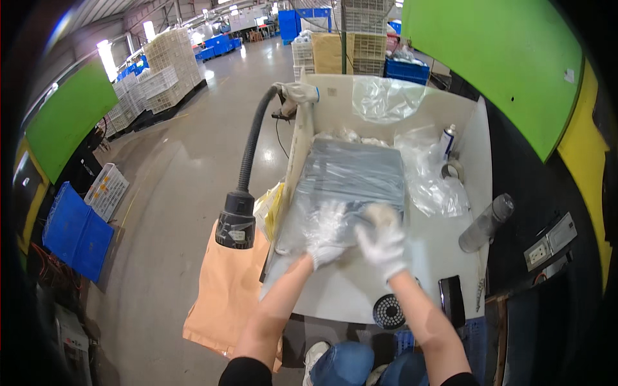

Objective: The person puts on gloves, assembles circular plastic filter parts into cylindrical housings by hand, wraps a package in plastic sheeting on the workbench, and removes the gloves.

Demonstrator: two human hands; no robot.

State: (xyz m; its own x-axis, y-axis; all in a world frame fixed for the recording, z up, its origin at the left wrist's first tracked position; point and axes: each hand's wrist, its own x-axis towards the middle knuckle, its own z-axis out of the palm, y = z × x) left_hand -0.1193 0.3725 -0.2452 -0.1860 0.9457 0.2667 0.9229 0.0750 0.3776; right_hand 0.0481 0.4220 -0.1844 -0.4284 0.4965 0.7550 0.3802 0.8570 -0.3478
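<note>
A dark grey flat pack in clear plastic film (354, 170) lies on the white worktable. On the near left part of the film rests my left hand (327, 235), in a white knit glove, fingers stretched forward and somewhat blurred. Beside it, at the pack's near edge, my right hand (384, 248), gloved alike, is closed round a small beige roundish thing (382, 215); motion blur hides its kind. Loose clear plastic bags (436, 190) lie to the right of the pack.
Left of the table hangs a black flexible hose with a nozzle (236, 222), above brown paper (222, 289). On the right are a grey bottle (487, 223), a tape roll (453, 170) and a spray can (448, 141). A black phone-like slab (452, 301) and a round black grille (389, 311) sit near the front edge.
</note>
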